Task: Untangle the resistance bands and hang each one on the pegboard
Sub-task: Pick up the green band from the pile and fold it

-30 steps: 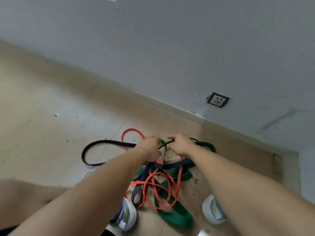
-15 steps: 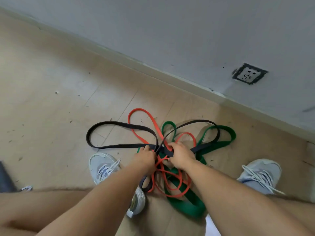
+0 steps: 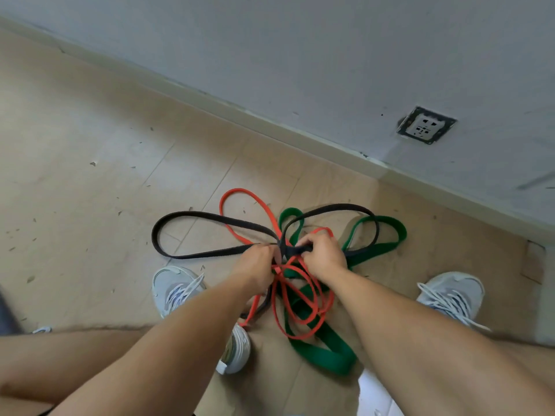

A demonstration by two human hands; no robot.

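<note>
My left hand (image 3: pixel 255 265) and right hand (image 3: pixel 322 255) both pinch flat black rubber band (image 3: pixel 210 219), knotted with orange band (image 3: pixel 300 301) and wide green band (image 3: pixel 326 352) on floor (image 3: pixel 90 205).

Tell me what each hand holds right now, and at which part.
Both hands work the knot where the bands cross. The right hand has its grip on the black band at the crossing. The left hand pinches beside it; which band cannot be told.

text: none legible | checked: bands, shoes, wall socket (image 3: pixel 426 126) | socket markings possibly too blurred
</note>
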